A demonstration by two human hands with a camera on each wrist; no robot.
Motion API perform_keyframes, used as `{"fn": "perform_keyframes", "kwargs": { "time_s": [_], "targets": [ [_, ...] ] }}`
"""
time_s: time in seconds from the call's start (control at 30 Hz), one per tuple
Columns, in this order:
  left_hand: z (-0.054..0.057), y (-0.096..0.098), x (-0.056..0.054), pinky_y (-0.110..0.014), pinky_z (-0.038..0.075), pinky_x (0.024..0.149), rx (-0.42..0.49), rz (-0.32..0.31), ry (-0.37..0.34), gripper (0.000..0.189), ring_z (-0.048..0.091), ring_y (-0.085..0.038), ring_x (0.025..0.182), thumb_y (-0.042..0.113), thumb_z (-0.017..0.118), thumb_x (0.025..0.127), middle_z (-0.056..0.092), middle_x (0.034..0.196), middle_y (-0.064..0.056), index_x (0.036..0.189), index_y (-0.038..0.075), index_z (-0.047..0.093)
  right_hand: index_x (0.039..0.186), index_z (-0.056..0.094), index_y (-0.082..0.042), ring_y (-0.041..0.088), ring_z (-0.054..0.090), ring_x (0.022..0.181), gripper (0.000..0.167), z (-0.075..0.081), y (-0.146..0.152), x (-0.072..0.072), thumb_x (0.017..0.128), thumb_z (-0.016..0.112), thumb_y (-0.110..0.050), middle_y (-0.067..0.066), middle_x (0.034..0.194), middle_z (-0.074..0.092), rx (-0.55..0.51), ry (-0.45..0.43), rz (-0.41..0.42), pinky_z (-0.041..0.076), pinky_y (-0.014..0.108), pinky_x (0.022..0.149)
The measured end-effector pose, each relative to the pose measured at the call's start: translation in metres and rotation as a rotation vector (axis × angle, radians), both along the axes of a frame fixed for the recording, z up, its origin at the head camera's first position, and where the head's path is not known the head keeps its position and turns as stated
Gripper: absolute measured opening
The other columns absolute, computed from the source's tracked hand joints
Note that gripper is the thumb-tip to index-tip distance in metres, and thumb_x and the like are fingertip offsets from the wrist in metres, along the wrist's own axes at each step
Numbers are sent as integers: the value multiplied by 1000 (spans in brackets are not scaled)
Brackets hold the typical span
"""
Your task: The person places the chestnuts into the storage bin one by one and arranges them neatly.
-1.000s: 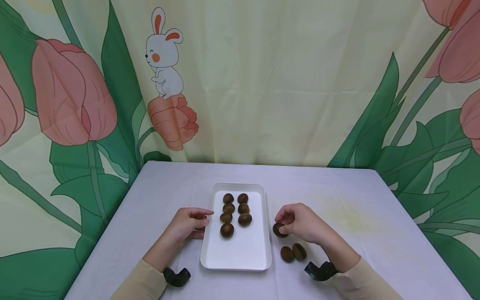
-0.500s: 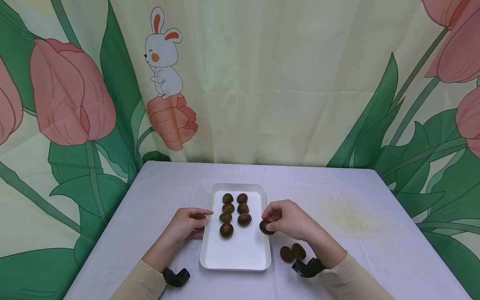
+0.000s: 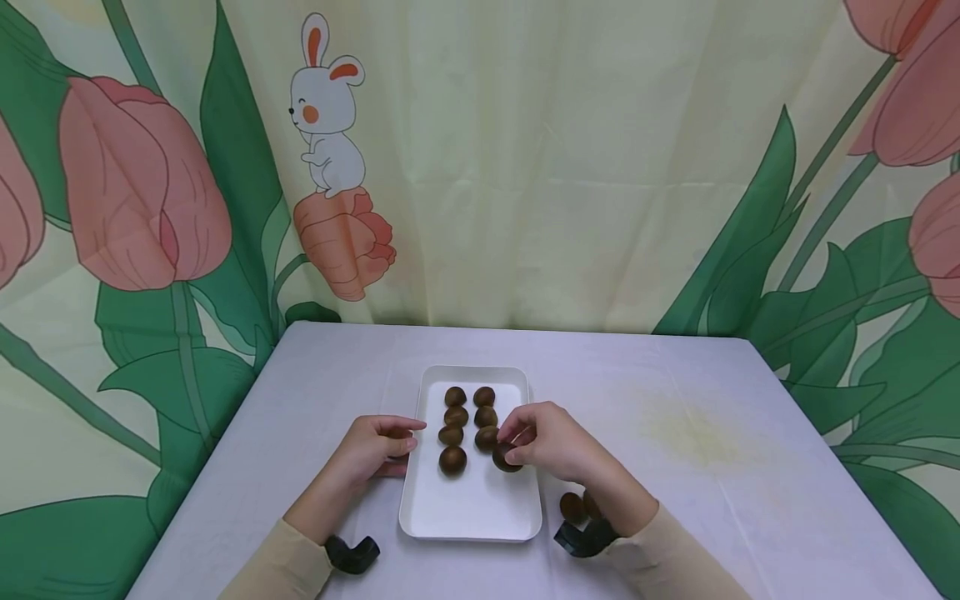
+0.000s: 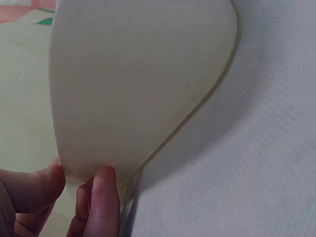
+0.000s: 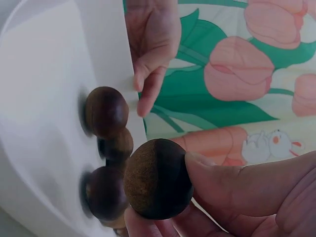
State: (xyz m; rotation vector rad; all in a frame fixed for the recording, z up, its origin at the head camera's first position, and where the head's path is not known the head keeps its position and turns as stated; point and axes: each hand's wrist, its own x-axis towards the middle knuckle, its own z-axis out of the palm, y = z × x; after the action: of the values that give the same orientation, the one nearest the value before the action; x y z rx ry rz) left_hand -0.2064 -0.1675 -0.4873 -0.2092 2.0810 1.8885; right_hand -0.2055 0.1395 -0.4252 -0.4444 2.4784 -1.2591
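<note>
My right hand (image 3: 551, 443) pinches a brown chestnut (image 3: 504, 460) between thumb and fingers, over the right part of a white tray (image 3: 468, 512). In the right wrist view the held chestnut (image 5: 158, 180) shows a dull tan patch beside its dark, glossy shell. Two columns of chestnuts lie in the tray: several in the left column (image 3: 452, 461), three in the right (image 3: 485, 417). The held one is close to the nearest of the right column; contact cannot be told. My left hand (image 3: 378, 447) touches the tray's left side with fairly straight fingertips (image 4: 104, 182).
Two loose chestnuts (image 3: 572, 507) lie on the white-covered table (image 3: 337, 358) right of the tray, partly hidden by my right wrist and its black camera mount (image 3: 587, 538). A curtain (image 3: 525, 167) printed with tulips and a rabbit hangs behind the table.
My right hand has carried the chestnut leftward from the table, across the tray's right rim, to near the right column. My left hand has stayed at the tray's side.
</note>
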Motion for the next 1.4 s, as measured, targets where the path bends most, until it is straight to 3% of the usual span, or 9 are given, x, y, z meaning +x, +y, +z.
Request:
{"fn": "perform_keyframes", "kwargs": {
  "time_s": [0.5,1.03,1.4],
  "targets": [
    [0,-1,0,-36,68,68,-7,-4,0,34,77,-18,84,2,78,95,78,114,-17,130,1,76,95,78,-15,14,70,81,21,-17,-25,-3,84,86,1,-3,88,75,61,30,0,57,31,71],
    [-1,-1,-2,-36,68,68,-20,-15,6,34,77,-19,84,2,77,96,78,114,-18,130,2,76,91,75,-14,7,65,76,23,-28,-38,3,82,86,4,-7,82,72,142,142,38,54,25,69],
    [-3,-2,-4,-34,67,68,-15,-7,-10,32,76,-16,82,2,77,96,77,109,-13,128,3,78,90,74,-16,7,62,75,27,-30,-39,6,81,85,6,-8,79,70,186,169,31,52,26,71]
  ]
}}
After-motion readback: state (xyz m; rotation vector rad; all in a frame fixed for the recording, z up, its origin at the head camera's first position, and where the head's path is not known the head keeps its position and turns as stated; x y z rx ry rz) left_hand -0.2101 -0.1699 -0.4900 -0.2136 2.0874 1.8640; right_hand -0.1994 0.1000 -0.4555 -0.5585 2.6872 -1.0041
